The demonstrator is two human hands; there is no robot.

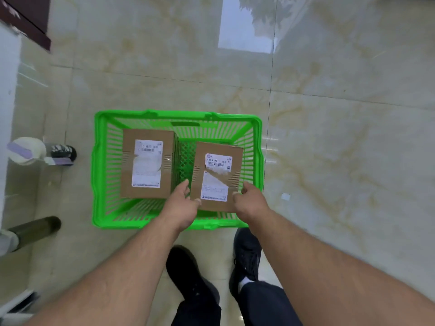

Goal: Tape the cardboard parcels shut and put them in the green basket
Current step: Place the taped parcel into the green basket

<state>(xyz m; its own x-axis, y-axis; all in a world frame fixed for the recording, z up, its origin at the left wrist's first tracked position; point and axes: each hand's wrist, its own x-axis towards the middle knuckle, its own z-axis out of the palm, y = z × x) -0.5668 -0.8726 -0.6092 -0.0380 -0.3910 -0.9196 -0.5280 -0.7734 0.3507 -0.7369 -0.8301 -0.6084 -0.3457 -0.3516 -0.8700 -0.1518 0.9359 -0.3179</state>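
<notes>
A green plastic basket [101,175] stands on the tiled floor in front of my feet. Inside it on the left lies a taped cardboard parcel [147,164] with a white label. A second labelled parcel [217,176] sits over the basket's right half, tilted slightly. My left hand [184,203] grips its near left edge, thumb on top. My right hand [250,201] grips its near right corner, fingers curled around the side.
My two dark shoes [188,274] stand just behind the basket. At the left edge are another person's shoe [42,151], a dark cylindrical leg [35,230] and white furniture. Glossy marble floor stretches to the right and beyond the basket.
</notes>
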